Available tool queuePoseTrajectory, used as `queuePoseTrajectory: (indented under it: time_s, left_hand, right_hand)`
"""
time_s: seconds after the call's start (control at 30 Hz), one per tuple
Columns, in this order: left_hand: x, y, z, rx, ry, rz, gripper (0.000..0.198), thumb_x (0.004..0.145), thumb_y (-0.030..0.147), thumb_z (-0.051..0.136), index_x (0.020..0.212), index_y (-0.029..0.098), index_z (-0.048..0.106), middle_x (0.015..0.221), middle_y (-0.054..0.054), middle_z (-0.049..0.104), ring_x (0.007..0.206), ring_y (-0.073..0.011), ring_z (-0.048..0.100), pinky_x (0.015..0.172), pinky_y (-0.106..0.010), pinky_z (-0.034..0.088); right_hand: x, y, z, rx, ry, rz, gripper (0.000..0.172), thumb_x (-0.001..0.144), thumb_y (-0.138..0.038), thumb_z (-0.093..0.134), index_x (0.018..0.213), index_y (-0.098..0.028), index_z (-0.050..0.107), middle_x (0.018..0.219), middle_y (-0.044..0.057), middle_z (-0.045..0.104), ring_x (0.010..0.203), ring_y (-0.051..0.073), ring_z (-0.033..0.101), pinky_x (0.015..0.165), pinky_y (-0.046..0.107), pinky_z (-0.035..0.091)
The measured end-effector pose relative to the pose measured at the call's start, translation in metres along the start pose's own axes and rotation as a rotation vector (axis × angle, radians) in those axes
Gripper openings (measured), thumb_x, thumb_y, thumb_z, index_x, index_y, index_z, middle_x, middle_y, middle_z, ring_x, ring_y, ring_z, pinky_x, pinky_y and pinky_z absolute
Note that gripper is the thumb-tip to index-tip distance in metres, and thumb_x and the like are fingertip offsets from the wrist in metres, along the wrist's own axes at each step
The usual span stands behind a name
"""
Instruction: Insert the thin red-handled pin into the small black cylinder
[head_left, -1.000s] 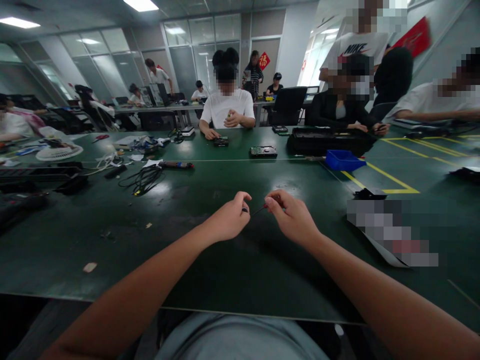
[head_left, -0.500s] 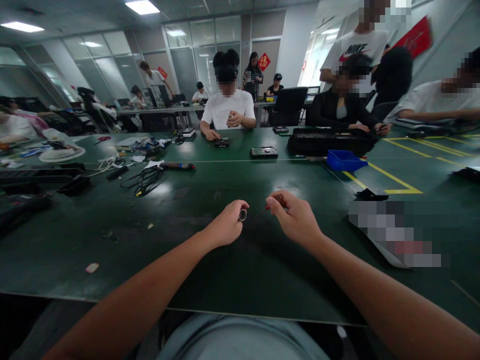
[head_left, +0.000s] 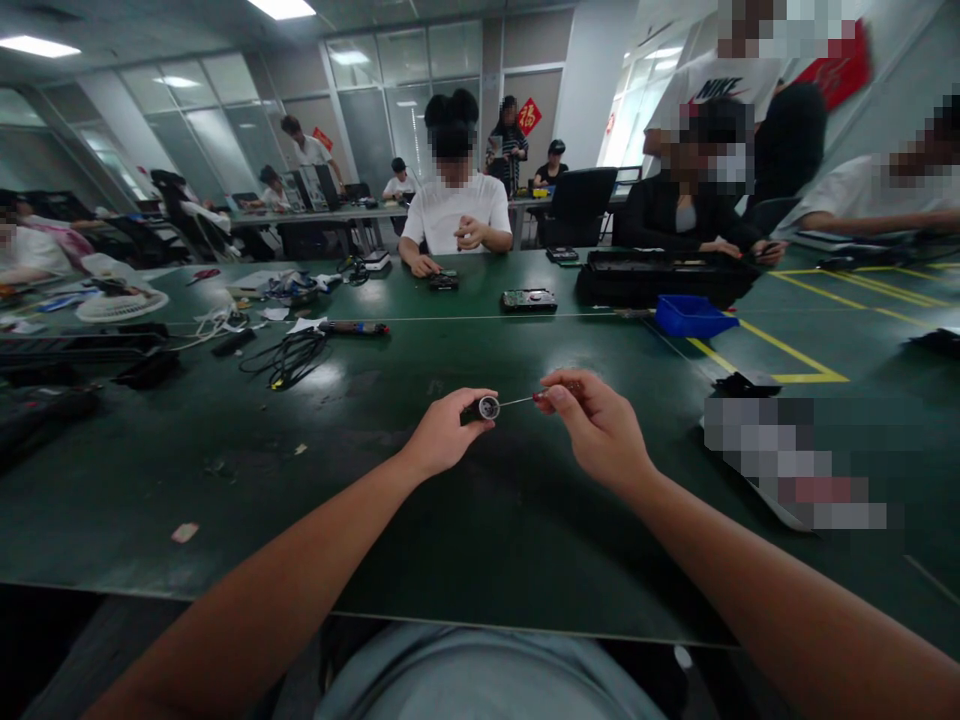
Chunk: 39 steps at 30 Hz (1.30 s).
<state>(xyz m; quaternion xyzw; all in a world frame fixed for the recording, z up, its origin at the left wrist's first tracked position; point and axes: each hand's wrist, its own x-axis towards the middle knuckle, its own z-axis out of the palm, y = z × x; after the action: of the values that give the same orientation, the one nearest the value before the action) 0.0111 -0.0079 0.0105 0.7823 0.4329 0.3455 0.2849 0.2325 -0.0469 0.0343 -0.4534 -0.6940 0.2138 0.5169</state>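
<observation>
Over the middle of the green table [head_left: 420, 540], my left hand [head_left: 444, 432] is closed round a small dark cylinder [head_left: 489, 407] whose round, silvery open end faces me and to the right. What kind of part it is, I cannot make out. My right hand [head_left: 600, 425] pinches a screwdriver [head_left: 517, 401] by its red handle, mostly hidden in the fingers. Its thin metal shaft points left, and the tip is at the rim of the cylinder's end. Whether the tip has entered it is too small to tell.
A blue bin [head_left: 694, 317] and a hard drive [head_left: 529, 299] lie beyond my hands. Black cables [head_left: 289, 358] and a dark pen-shaped tool [head_left: 352, 328] are at left, a white fan [head_left: 124, 303] further off. A pale, blurred-out package [head_left: 780, 470] lies right. A person [head_left: 456, 210] works opposite.
Both hands have risen slightly. The cylinder's end has turned more into view, and the screwdriver shaft has swung nearly level, its tip now against the cylinder's end instead of apart from it.
</observation>
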Motion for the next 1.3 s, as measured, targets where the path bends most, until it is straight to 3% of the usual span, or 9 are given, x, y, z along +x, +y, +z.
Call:
queuePoseTrajectory:
  time_s: [0.37, 0.57, 0.87, 1.1, 1.3]
  left_hand:
    - [-0.001, -0.007, 0.002, -0.043, -0.030, -0.003, 0.043, 0.086, 0.022, 0.072, 0.128, 0.026, 0.065, 0.131, -0.004, 0.066, 0.127, -0.0238, 0.057, 0.116, -0.045, 0.037]
    - [-0.001, -0.006, 0.001, -0.023, -0.037, 0.017, 0.044, 0.086, 0.024, 0.072, 0.129, 0.026, 0.064, 0.132, -0.004, 0.065, 0.126, -0.0240, 0.057, 0.115, -0.044, 0.038]
    - [-0.002, -0.006, 0.000, 0.036, -0.044, 0.056, 0.041, 0.087, 0.027, 0.072, 0.128, 0.028, 0.064, 0.126, -0.004, 0.067, 0.119, -0.0237, 0.060, 0.107, -0.042, 0.043]
    - [-0.001, -0.008, -0.001, 0.074, -0.056, 0.066, 0.040, 0.089, 0.029, 0.070, 0.128, 0.028, 0.064, 0.124, -0.004, 0.067, 0.115, -0.0241, 0.060, 0.105, -0.042, 0.044]
    - [-0.001, -0.007, 0.000, 0.094, -0.055, 0.073, 0.040, 0.088, 0.026, 0.070, 0.128, 0.028, 0.064, 0.122, -0.003, 0.068, 0.113, -0.0235, 0.060, 0.102, -0.041, 0.044]
  right_hand:
    - [0.001, -0.002, -0.001, -0.019, -0.027, -0.015, 0.021, 0.097, -0.038, 0.053, 0.103, -0.021, 0.063, 0.087, 0.006, 0.075, 0.082, 0.021, 0.073, 0.075, 0.037, 0.056]
    - [0.002, -0.002, 0.001, -0.043, 0.022, 0.029, 0.023, 0.098, -0.040, 0.051, 0.101, -0.020, 0.062, 0.086, 0.007, 0.075, 0.078, 0.021, 0.072, 0.073, 0.036, 0.055]
    - [0.002, -0.009, -0.003, -0.225, 0.009, -0.001, 0.024, 0.090, -0.045, 0.063, 0.087, -0.022, 0.068, 0.070, 0.002, 0.071, 0.062, 0.018, 0.065, 0.059, 0.030, 0.046]
    - [-0.001, -0.011, -0.005, -0.201, -0.122, -0.128, 0.014, 0.093, -0.026, 0.053, 0.097, -0.022, 0.066, 0.090, 0.005, 0.073, 0.081, 0.021, 0.068, 0.074, 0.035, 0.051]
    - [0.000, -0.009, -0.003, -0.209, -0.121, -0.079, 0.025, 0.099, -0.036, 0.048, 0.090, -0.021, 0.066, 0.073, 0.001, 0.067, 0.068, 0.018, 0.065, 0.066, 0.032, 0.046]
